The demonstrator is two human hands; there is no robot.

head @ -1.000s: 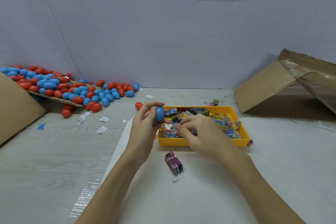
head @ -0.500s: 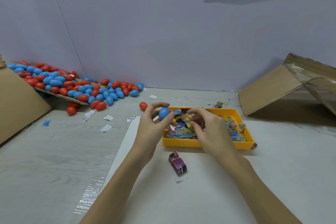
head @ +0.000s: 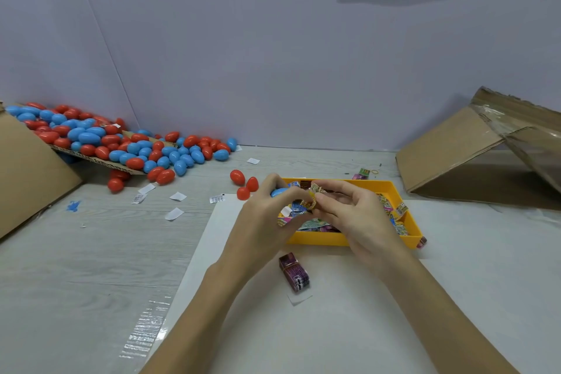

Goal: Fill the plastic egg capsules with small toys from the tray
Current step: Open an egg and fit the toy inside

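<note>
My left hand [head: 264, 218] grips a blue egg capsule [head: 278, 192], mostly hidden by its fingers, just above the left end of the yellow tray [head: 391, 188]. My right hand [head: 352, 215] pinches a small yellow packaged toy [head: 314, 196] right beside the capsule. The tray holds several small colourful toy packets [head: 397, 211]. A purple toy box [head: 294, 272] lies on the white sheet [head: 455, 267] in front of the tray.
A heap of red and blue egg capsules [head: 121, 146] lies at the back left on cardboard. Three red eggs [head: 244, 184] sit left of the tray. Cardboard box flaps stand at the left [head: 27, 173] and back right [head: 473, 155]. Paper scraps [head: 176, 212] dot the table.
My right hand has lifted a yellow toy out of the tray and brought it to the blue capsule in my left hand. The two hands now meet.
</note>
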